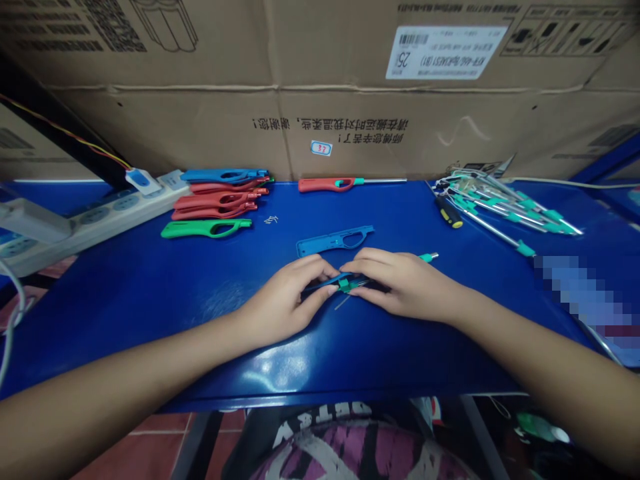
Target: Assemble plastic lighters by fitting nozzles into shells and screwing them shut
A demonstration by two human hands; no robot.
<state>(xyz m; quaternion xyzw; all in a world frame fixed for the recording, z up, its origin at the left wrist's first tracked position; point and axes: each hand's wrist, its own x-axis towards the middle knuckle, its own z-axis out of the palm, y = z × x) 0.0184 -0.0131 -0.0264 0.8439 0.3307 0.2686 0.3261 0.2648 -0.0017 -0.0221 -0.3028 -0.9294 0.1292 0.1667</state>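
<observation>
Blue casing part point(330, 283) with green insert point(344, 285) sits over tabletop point(300, 377) between our left hand point(290, 297) and right hand point(415, 283), both pinched upon it. We judge insert-fitting in hand; next move calls for steady alignment. Loose blue half point(325, 244) lies just beyond.

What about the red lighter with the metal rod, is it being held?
No, the red lighter lies by the box, beyond the left hand and right hand.

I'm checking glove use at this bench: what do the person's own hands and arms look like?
The left hand and right hand are bare, with no gloves, rings or watch visible. The left forearm and right forearm show no sleeves or bracelets.
</observation>
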